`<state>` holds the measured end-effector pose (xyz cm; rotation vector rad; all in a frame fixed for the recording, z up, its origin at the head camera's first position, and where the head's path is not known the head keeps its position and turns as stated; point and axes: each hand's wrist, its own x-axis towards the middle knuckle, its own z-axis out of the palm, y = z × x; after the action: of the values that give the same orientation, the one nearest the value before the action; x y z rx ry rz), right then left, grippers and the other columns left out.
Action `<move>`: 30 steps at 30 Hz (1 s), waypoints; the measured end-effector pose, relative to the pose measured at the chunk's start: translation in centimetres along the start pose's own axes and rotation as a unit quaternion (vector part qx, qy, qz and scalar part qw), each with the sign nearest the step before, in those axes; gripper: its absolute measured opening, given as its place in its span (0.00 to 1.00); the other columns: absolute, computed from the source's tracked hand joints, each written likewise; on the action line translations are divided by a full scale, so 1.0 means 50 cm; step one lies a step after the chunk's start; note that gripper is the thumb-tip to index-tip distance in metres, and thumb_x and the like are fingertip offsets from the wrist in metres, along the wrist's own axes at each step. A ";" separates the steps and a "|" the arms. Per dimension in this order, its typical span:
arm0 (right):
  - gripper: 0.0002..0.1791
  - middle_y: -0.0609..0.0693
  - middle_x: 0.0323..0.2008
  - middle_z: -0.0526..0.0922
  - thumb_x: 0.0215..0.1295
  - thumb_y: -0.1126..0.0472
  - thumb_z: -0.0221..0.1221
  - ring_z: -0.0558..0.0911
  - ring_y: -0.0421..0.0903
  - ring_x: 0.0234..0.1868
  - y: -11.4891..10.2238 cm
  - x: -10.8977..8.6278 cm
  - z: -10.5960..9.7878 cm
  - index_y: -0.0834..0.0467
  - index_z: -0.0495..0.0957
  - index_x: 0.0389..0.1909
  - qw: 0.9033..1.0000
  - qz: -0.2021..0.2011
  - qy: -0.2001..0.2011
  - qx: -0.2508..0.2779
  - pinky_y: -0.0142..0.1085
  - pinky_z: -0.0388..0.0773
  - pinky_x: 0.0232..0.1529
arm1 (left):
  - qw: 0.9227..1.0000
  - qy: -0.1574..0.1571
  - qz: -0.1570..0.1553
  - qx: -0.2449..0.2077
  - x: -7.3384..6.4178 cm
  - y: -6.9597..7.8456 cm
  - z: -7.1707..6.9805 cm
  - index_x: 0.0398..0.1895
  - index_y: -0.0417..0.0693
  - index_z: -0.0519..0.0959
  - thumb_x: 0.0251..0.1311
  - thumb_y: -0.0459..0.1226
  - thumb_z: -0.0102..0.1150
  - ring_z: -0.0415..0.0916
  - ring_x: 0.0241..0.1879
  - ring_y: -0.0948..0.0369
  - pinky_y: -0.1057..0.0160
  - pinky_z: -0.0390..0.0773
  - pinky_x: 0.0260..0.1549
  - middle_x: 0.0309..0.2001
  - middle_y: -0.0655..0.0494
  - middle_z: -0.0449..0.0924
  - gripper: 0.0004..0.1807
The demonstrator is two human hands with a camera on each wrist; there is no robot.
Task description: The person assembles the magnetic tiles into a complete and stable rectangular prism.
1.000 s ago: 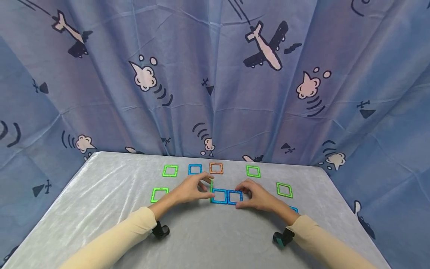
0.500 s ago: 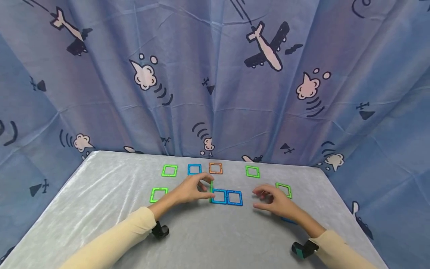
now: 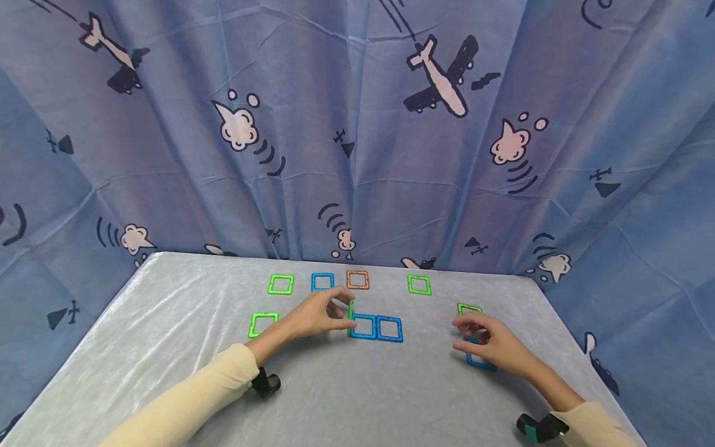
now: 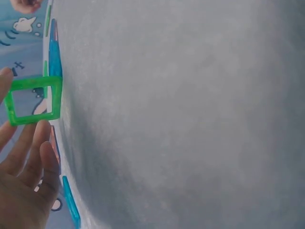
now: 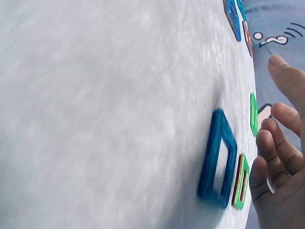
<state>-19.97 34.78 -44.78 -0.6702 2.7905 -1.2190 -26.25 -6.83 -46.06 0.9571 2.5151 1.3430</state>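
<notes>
Between its thumb and fingertips, my left hand point(image 3: 315, 315) holds a green square magnetic tile point(image 4: 56, 98) on edge. In the head view that tile stands upright along the left side of a flat blue square tile point(image 3: 364, 338). A second blue square tile point(image 3: 390, 341) lies edge to edge with the first. My right hand point(image 3: 497, 344) hovers over another blue square tile point(image 5: 208, 162) on the right, its fingers loosely curved and spread from the thumb. No contact with that tile shows in the right wrist view. The hand covers part of it in the head view.
Along the back lie a green tile point(image 3: 281, 293), a blue tile point(image 3: 323, 274), an orange tile point(image 3: 357, 288) and another green tile point(image 3: 419, 293). One green tile point(image 3: 264, 315) lies left of my left hand, another point(image 3: 469, 305) behind my right. A patterned curtain point(image 3: 357, 205) hangs beyond the table.
My right hand has left the right-hand blue tile of the joined pair and moved right to the lone blue tile. The left hand stays in place with the green tile.
</notes>
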 end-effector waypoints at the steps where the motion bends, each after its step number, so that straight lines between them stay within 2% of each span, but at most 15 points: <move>1: 0.21 0.55 0.45 0.82 0.62 0.59 0.72 0.79 0.51 0.40 0.000 -0.005 -0.004 0.62 0.81 0.54 1.000 -0.003 0.000 -0.002 0.37 0.78 0.36 | 1.000 0.000 0.000 0.001 0.000 0.000 0.000 0.61 0.44 0.77 0.59 0.45 0.75 0.82 0.42 0.64 0.61 0.80 0.41 0.53 0.55 0.82 0.30; 8: 0.21 0.55 0.43 0.83 0.59 0.63 0.74 0.79 0.50 0.38 0.009 -0.040 -0.020 0.63 0.81 0.52 0.999 -0.030 0.008 -0.008 0.37 0.77 0.32 | 1.000 -0.001 -0.001 0.002 0.003 0.001 0.000 0.62 0.45 0.77 0.59 0.45 0.75 0.81 0.41 0.65 0.61 0.80 0.41 0.53 0.56 0.81 0.30; 15: 0.20 0.53 0.42 0.82 0.55 0.63 0.76 0.78 0.47 0.37 0.014 -0.069 -0.020 0.60 0.83 0.49 0.999 -0.025 0.028 -0.025 0.36 0.76 0.30 | 1.000 0.001 -0.003 -0.001 0.003 0.003 -0.001 0.61 0.45 0.77 0.58 0.45 0.75 0.81 0.41 0.65 0.61 0.80 0.41 0.53 0.56 0.82 0.30; 22: 0.22 0.50 0.40 0.81 0.51 0.63 0.78 0.76 0.45 0.35 0.022 -0.097 -0.014 0.59 0.84 0.47 0.997 -0.045 0.044 -0.048 0.35 0.73 0.30 | 1.000 -0.001 -0.005 -0.002 0.002 0.003 0.000 0.62 0.45 0.76 0.59 0.45 0.75 0.81 0.41 0.65 0.61 0.80 0.41 0.53 0.56 0.82 0.30; 30: 0.21 0.46 0.38 0.82 0.47 0.62 0.80 0.76 0.42 0.33 0.038 -0.114 -0.012 0.56 0.85 0.43 0.994 -0.036 0.066 -0.081 0.34 0.71 0.29 | 1.000 -0.004 -0.005 -0.005 0.000 0.000 0.001 0.62 0.45 0.76 0.59 0.45 0.75 0.81 0.41 0.64 0.61 0.80 0.41 0.53 0.55 0.82 0.31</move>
<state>-15.61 38.57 -46.55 -0.7302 3.0261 -1.0939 -26.23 -6.76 -46.09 0.9443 2.5027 1.3444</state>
